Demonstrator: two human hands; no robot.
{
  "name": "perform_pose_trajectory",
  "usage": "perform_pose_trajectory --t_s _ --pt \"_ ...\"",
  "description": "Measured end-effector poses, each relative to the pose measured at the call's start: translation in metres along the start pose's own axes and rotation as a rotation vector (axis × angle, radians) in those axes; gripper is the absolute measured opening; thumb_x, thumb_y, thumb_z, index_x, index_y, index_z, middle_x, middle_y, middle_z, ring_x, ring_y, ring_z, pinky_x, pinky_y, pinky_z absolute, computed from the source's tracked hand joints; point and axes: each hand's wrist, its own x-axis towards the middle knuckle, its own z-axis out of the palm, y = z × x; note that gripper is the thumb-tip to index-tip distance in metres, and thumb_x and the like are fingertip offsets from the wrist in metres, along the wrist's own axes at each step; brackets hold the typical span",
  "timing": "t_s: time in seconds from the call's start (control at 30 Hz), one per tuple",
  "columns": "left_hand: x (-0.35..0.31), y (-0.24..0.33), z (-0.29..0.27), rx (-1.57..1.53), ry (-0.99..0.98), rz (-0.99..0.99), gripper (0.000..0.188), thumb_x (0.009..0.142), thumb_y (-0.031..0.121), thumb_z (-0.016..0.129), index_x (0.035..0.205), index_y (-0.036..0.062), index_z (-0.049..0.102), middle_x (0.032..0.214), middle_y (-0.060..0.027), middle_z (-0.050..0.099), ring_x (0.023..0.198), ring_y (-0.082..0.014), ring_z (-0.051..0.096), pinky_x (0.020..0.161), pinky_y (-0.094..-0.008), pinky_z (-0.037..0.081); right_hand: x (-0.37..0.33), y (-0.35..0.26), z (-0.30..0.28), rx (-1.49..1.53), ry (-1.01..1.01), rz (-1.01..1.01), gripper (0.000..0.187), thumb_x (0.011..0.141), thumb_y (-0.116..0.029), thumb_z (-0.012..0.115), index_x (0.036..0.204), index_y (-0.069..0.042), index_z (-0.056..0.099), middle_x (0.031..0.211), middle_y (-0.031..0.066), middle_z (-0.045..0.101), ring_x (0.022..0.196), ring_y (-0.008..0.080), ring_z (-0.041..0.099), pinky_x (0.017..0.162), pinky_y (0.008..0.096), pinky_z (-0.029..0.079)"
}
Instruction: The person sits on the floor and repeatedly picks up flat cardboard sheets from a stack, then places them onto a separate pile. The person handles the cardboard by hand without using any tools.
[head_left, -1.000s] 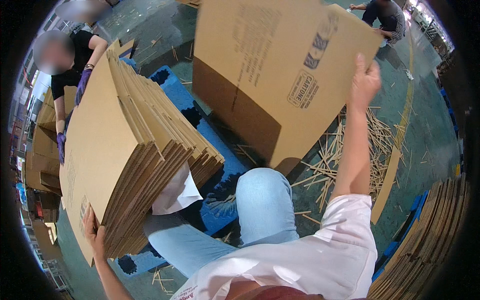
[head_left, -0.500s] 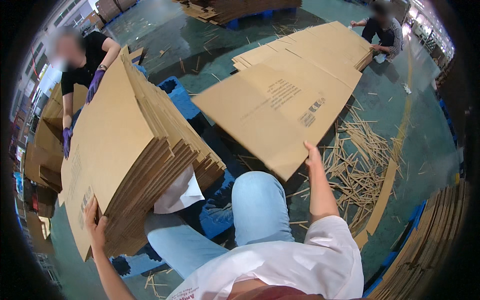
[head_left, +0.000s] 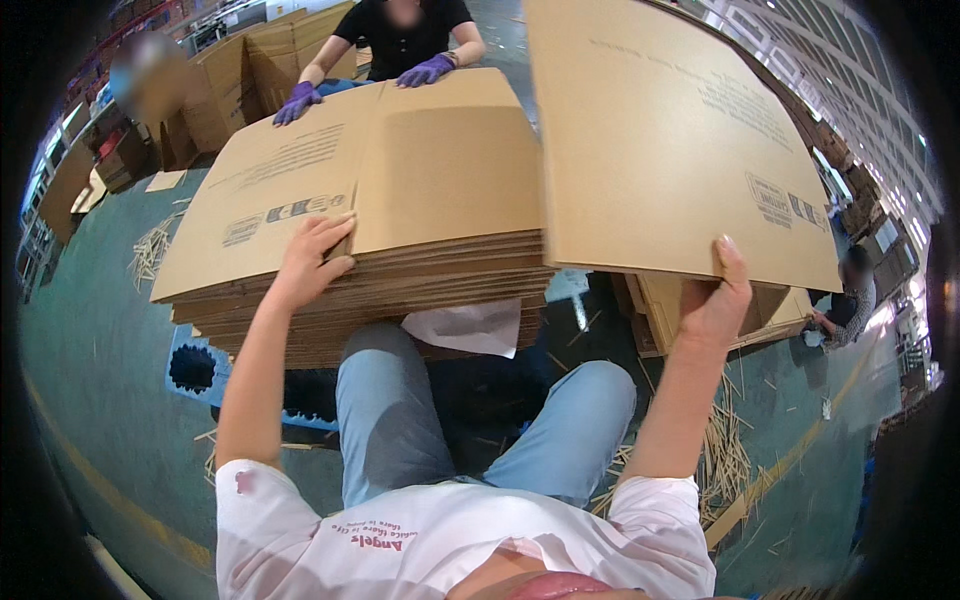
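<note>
A tall stack of flattened cardboard boxes (head_left: 455,180) lies in front of my knees, its layered edges toward me. On the top box, by its near edge and a vertical crease, my left hand (head_left: 318,262) rests with fingers spread. My right hand (head_left: 722,290) grips the near edge of a single flattened cardboard box (head_left: 680,150), thumb on top and fingers beneath. That box is raised to the right of the stack, tilted, its printed side showing. Part of my right hand's fingers is hidden beneath it.
Across the stack, a person's purple-gloved hands (head_left: 427,70) press on its far edge. A blue pallet (head_left: 195,365) shows underneath, and white paper (head_left: 470,325) hangs from the stack. Cardboard strips (head_left: 722,450) litter the floor at right, near another crouching person (head_left: 850,305).
The view has swung left, bringing the stack to the middle. My right hand has lifted the single box from low over the right-hand pile. My left hand stays on the stack.
</note>
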Motion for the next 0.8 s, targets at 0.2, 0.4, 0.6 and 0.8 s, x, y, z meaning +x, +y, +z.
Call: perform_pose_trajectory --t_s 0.2,0.4,0.6,0.8 --pt "-0.017 -0.027 0.025 -0.115 0.163 -0.032 0.039 0.072 0.015 0.070 0.108 0.0057 0.059 0.109 -0.0143 0.058 0.106 -0.0300 0.051 0.090 -0.0397 0.042 -0.117 0.076 0.102 -0.375 -0.506 -0.226 0.033 0.075 -0.008 0.060 0.108 -0.004 0.059 0.109 0.0092 0.057 0.079 0.0175 0.060 0.067 0.0316 0.047" --pt "-0.029 -0.030 0.046 -0.033 0.144 -0.044 0.038 0.076 0.015 0.068 0.111 0.0042 0.057 0.110 -0.0135 0.058 0.104 -0.0287 0.053 0.089 -0.0381 0.042 -0.238 0.154 0.196 -0.192 -1.259 0.798 0.042 0.093 -0.028 0.047 0.123 0.001 0.043 0.121 0.0187 0.052 0.070 0.0211 0.064 0.062 0.0330 0.053" --pt "-0.050 -0.026 0.043 -0.022 0.170 -0.057 0.037 0.075 0.014 0.068 0.109 0.0047 0.058 0.104 -0.0122 0.060 0.098 -0.0279 0.056 0.084 -0.0374 0.045 -0.277 0.188 0.175 0.019 -1.340 1.386 0.048 0.093 -0.034 0.046 0.121 0.003 0.037 0.098 0.0223 0.056 0.071 0.0284 0.064 0.056 0.0349 0.055" --pt "-0.047 -0.024 0.053 -0.029 0.189 -0.033 0.036 0.073 0.012 0.068 0.107 0.0053 0.059 0.097 -0.0108 0.062 0.092 -0.0271 0.058 0.080 -0.0368 0.047 -0.199 0.183 0.081 -0.104 -0.873 1.015 0.045 0.094 -0.037 0.042 0.119 0.001 0.045 0.093 0.0184 0.061 0.075 0.0263 0.065 0.058 0.0353 0.056"
